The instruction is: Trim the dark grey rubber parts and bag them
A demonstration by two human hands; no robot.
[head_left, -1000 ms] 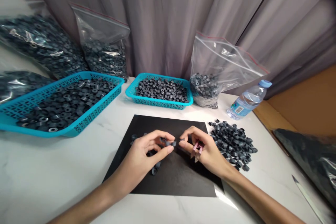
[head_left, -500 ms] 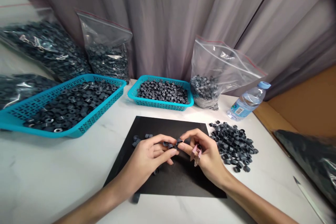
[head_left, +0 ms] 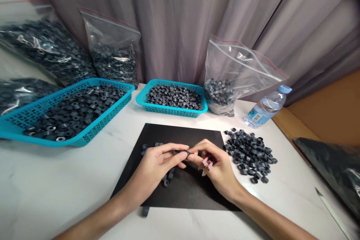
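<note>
Over the black mat (head_left: 191,198), my left hand (head_left: 157,163) and my right hand (head_left: 221,167) meet fingertip to fingertip. Both are closed in a pinch around small dark grey plastic rings (head_left: 187,152), mostly hidden by the fingers. A small pink two-pronged thing (head_left: 207,163) shows among the curled lower fingers of my right hand; its kind is unclear. Several dark grey cylinder pieces (head_left: 167,182) lie on the mat under and behind my left hand. Right of the mat spreads a pile of loose dark rings (head_left: 250,155), close to my right hand.
Two blue baskets, a large one (head_left: 108,116) and a smaller one (head_left: 180,111), hold dark grey pieces. Filled zip bags (head_left: 116,60) stand behind, another bag (head_left: 221,93) at right. A water bottle (head_left: 266,108) stands nearby. One dark piece (head_left: 145,211) lies by the mat's front edge.
My right fingertips have moved left, bringing their ring against the pieces in my left fingers. More of the cylinder pieces below my left hand now shows.
</note>
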